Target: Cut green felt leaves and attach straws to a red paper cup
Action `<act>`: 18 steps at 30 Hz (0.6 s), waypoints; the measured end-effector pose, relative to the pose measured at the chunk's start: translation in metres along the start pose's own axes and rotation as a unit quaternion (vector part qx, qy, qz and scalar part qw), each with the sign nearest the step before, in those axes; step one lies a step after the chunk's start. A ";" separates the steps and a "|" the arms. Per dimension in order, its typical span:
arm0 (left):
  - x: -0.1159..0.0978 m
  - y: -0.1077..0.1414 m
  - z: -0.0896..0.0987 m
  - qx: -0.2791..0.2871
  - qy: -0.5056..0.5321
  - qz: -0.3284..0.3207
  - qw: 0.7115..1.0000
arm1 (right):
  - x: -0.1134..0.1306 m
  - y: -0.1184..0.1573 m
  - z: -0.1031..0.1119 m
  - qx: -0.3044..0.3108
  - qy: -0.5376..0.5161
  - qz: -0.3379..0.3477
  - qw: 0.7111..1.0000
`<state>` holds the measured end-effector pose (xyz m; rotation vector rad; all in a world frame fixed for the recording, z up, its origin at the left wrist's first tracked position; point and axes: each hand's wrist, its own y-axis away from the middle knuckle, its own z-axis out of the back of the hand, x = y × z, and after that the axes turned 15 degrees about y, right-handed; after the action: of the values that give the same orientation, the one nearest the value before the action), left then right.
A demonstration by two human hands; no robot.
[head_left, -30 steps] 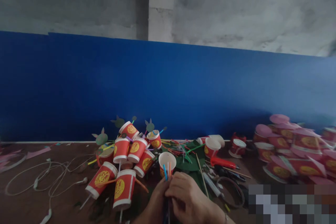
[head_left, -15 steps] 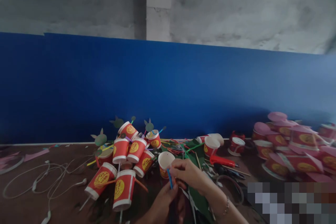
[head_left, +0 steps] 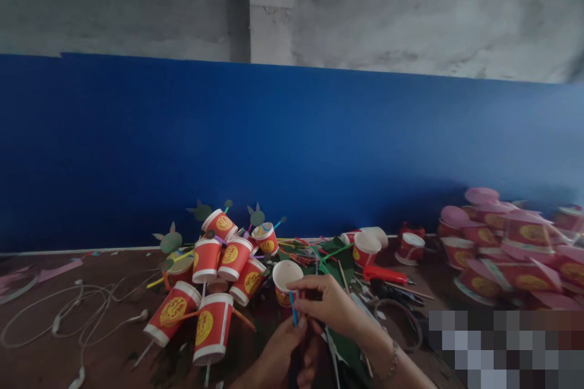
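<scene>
A thin blue strip (head_left: pixel 293 309) stands between my two hands at the bottom centre. My left hand (head_left: pixel 285 346) is closed around its lower part, fingers partly in shadow. From the right, my right hand (head_left: pixel 322 301) pinches the strip near its top with thumb and forefinger; a bracelet is on that wrist. Just behind the hands is an open paper cup (head_left: pixel 287 279), upright, its mouth facing up. Left of it lies a pile of red and white cups (head_left: pixel 213 328) with yellow emblems, several with straws or sticks. Rabbit-shaped cutouts (head_left: pixel 170 239) stick up behind the pile.
White earphones (head_left: pixel 57 322) lie tangled at the left. Behind my hands are coloured straws (head_left: pixel 301 249) and a green sheet (head_left: pixel 343 334). To the right are a red-handled tool (head_left: pixel 385 275), a tape roll (head_left: pixel 396 325) and stacked cups with pink paper (head_left: pixel 506 255). A blue panel (head_left: pixel 274 146) stands behind.
The view has shifted slightly. The fingers of my right hand have loosened a little and changed position near the top of the blue strip; my left hand still holds it.
</scene>
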<state>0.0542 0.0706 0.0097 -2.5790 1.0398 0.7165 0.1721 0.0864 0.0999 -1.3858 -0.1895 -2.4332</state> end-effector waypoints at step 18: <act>-0.005 0.003 -0.013 -0.139 -0.075 0.002 0.987 | -0.011 -0.006 -0.006 -0.001 -0.061 0.010 0.998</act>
<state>0.0538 0.0656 0.0231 -2.6976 0.9583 1.1106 0.1704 0.0933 0.0874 -1.5308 -0.2017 -2.3346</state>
